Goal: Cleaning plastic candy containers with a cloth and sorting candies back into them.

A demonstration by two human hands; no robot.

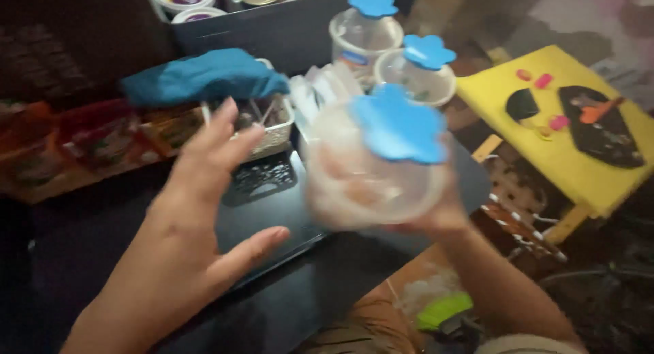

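Clearly gripped: clear jar (371, 184) with blue flower lid (398, 129), centre frame, wrapped by right hand (436, 214). Left hand (194, 218) spread wide, empty, at nine o'clock. Blurred and tilted; could slip, toppling twin jars (388, 54) at twelve o'clock.

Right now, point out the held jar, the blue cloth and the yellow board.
Jar (368, 190), head view, clear wall.
Blue cloth (204, 75), head view, middle fold.
Yellow board (579, 163), head view, bare yellow face.
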